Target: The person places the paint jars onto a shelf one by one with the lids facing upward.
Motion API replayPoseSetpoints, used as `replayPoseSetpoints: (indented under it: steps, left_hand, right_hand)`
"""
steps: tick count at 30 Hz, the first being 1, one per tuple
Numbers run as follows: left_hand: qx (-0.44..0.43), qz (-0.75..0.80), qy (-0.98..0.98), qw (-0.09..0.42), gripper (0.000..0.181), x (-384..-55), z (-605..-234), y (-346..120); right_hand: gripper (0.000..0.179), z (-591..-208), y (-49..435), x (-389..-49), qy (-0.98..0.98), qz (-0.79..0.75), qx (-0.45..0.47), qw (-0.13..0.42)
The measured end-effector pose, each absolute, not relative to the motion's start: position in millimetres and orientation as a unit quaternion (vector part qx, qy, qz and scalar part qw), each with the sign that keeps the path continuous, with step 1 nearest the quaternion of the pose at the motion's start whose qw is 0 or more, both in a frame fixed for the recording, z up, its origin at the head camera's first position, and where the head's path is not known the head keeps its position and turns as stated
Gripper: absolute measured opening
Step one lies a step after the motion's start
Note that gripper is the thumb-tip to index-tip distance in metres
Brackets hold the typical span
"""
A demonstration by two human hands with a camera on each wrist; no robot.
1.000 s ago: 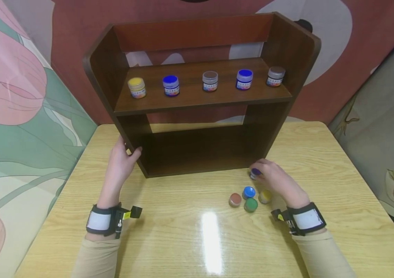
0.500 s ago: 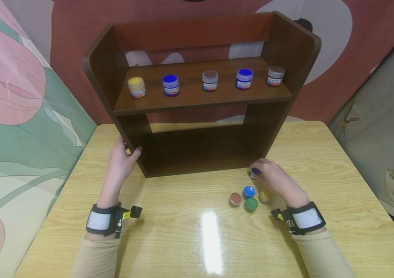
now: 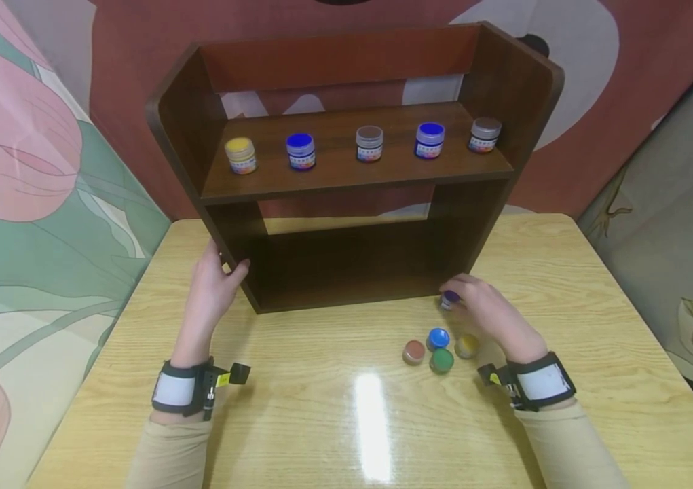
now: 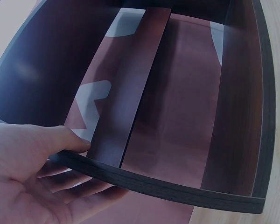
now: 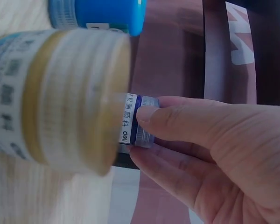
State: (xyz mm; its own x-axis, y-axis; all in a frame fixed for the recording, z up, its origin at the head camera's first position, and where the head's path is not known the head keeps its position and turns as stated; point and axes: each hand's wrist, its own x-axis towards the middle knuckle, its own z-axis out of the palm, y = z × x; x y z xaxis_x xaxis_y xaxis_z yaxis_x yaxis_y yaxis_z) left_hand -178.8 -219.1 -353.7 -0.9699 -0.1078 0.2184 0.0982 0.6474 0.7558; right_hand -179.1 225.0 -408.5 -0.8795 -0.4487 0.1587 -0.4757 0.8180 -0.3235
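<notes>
My left hand (image 3: 214, 282) grips the left side panel of a dark brown wooden shelf (image 3: 355, 183), thumb on the inside and fingers outside, as the left wrist view also shows. Between thumb and fingers, my right hand (image 3: 489, 312) pinches a small purple paint jar (image 5: 132, 119) by its clear ribbed lid, at the shelf's front right corner. Just in front of that hand stand a blue paint jar (image 3: 438, 338), a green paint jar (image 3: 442, 360), a brownish-red paint jar (image 3: 414, 352) and a yellow paint jar (image 3: 467, 346). The yellow one looms large in the right wrist view.
On the upper board a row of jars runs left to right: yellow jar (image 3: 240, 155), blue jar (image 3: 301, 151), brown jar (image 3: 369, 143), second blue jar (image 3: 429, 140), dark brown jar (image 3: 484, 134). The shelf stands on a light wooden table (image 3: 297, 407) before a patterned cloth.
My right hand, with the purple paint jar, has shifted very slightly toward the shelf. The left hand and the other jars stay in place.
</notes>
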Motion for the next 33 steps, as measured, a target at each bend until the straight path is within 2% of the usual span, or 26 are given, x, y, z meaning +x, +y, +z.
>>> replayPoseSetpoints:
  steps: [7,21,33]
  left_hand:
    - [0.001,-0.420,-0.899,0.126,0.050,-179,-355,-220]
    - [0.000,-0.424,-0.897,0.123,0.052,-179,-355,-220]
    - [-0.001,-0.427,-0.896,0.122,0.053,-179,-355,-219]
  right_hand:
    - [0.028,-401,223,-184,-0.949,0.170,0.261,0.057]
    - [0.029,-385,212,-193,-0.953,0.146,0.262,0.048]
    - [0.024,-378,204,-210,-0.936,0.126,0.310,0.110]
